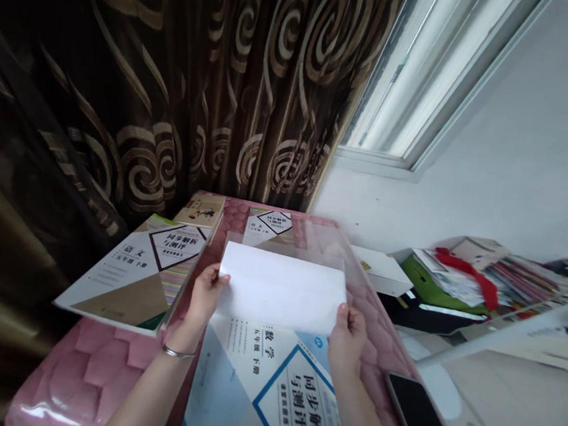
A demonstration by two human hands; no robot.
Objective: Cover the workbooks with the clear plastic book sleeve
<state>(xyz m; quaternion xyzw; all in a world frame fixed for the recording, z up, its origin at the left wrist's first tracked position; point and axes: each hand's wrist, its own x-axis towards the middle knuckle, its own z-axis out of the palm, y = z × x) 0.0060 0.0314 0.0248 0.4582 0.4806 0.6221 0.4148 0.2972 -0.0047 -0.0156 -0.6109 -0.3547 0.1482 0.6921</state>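
My left hand [206,294] and my right hand [347,336] each pinch one side edge of a white sheet [281,292], held folded over the top of a blue-and-white workbook [267,385]. A clear plastic cover [321,243] lies under and beyond the sheet. Both hands are closed on the sheet's edges. A thin bracelet sits on my left wrist. The workbook lies on a pink quilted table surface [93,362].
A second workbook [138,266] juts over the table's left edge, with a small book [202,210] and a third workbook [269,225] behind. A dark phone [419,420] lies at the right. A patterned brown curtain [151,79], a window and cluttered books [483,276] surround the table.
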